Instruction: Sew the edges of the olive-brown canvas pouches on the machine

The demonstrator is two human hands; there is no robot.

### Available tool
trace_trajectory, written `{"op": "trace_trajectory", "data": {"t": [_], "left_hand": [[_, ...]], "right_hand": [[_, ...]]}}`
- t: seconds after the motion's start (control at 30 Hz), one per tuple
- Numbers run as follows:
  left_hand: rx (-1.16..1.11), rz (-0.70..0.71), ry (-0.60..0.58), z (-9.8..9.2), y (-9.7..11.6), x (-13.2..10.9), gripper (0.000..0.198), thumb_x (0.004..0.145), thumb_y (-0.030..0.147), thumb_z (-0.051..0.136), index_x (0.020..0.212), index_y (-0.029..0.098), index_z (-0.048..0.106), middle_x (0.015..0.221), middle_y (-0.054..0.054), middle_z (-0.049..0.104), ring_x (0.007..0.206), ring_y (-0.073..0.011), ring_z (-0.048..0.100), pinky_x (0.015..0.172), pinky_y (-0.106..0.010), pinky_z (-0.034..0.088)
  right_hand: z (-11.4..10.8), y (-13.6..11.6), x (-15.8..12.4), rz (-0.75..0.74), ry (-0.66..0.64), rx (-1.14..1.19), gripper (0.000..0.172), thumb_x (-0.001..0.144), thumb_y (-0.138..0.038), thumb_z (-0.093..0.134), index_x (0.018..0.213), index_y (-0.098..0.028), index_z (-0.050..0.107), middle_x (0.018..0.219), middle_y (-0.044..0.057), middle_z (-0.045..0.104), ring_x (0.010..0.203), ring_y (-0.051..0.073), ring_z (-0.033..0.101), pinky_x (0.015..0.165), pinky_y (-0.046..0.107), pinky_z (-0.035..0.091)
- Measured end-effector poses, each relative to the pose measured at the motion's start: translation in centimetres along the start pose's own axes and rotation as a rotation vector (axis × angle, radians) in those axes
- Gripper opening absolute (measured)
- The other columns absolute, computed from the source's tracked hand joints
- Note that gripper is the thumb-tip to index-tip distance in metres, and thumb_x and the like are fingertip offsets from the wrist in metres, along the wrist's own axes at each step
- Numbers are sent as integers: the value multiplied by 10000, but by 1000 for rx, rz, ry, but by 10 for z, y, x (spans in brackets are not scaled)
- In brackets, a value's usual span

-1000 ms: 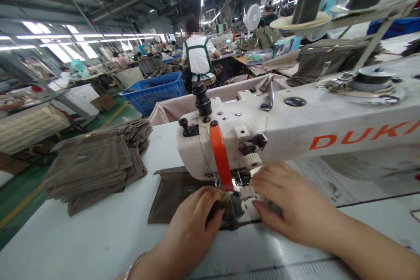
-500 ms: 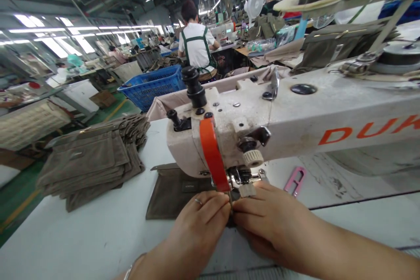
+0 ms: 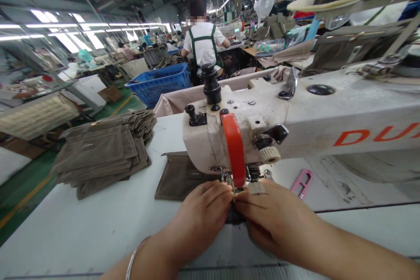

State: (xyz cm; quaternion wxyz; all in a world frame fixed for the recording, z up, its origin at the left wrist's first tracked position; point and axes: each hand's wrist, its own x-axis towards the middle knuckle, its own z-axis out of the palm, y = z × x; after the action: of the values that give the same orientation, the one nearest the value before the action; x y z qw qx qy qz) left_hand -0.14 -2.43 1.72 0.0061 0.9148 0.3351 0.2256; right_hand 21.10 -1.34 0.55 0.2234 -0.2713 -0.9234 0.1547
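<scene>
Both hands have drawn in from wide apart: the left hand (image 3: 197, 223) and right hand (image 3: 275, 218) now sit narrowly together, pinching olive-brown canvas (image 3: 183, 175) at 6 o'clock, beneath the cream sewing machine (image 3: 311, 116) and its curved orange guard (image 3: 233, 148).

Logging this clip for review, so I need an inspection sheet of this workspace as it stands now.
surface: white sewing table, scuffed to the right of the machine.
job's things: dark fabric panel lying under the head of the industrial sewing machine.
clutter: stack of olive-brown fabric pieces left of the machine; pink snips to its right.
grips: left hand and right hand pinch the panel at the needle area, fingertips almost meeting.
cables: nothing seen.
surroundings: blue plastic crate, co-worker in a white shirt and green apron, white fan.
</scene>
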Motion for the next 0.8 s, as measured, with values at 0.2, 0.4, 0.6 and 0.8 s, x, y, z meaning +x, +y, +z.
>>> {"op": "trace_trajectory", "data": {"t": [0.2, 0.4, 0.6, 0.8], "left_hand": [[-66, -53, 8, -1, 1, -3, 175, 956, 111, 477, 1033, 163, 626, 975, -53, 680, 879, -177, 622, 828, -343, 537], [-98, -92, -8, 2, 1, -3, 166, 939, 106, 504, 1029, 167, 629, 969, -47, 665, 859, -176, 600, 839, -345, 496], [-107, -78, -40, 1, 1, -2, 157, 938, 88, 489, 988, 160, 620, 946, -49, 657, 862, -183, 596, 813, -335, 491], [-92, -76, -50, 0, 0, 0, 177, 956, 114, 463, 995, 165, 628, 941, -55, 668, 848, -175, 611, 813, -334, 510]], "right_hand": [[-3, 0, -3, 16, -11, 20, 300, 853, -142, 502, 1121, -196, 628, 1010, 50, 657, 958, 235, 559, 872, 425, 426], [-4, 1, -5, 12, -10, 16, 201, 853, -156, 512, 1001, -198, 641, 966, 38, 649, 913, 219, 555, 845, 416, 429], [-6, -1, -4, 24, -22, 16, 136, 835, -140, 511, 890, -192, 624, 964, 43, 644, 947, 216, 558, 867, 412, 431], [-8, 0, -6, 28, -16, 44, 166, 821, -130, 524, 910, -198, 646, 946, 48, 647, 939, 219, 563, 859, 408, 444]]}}
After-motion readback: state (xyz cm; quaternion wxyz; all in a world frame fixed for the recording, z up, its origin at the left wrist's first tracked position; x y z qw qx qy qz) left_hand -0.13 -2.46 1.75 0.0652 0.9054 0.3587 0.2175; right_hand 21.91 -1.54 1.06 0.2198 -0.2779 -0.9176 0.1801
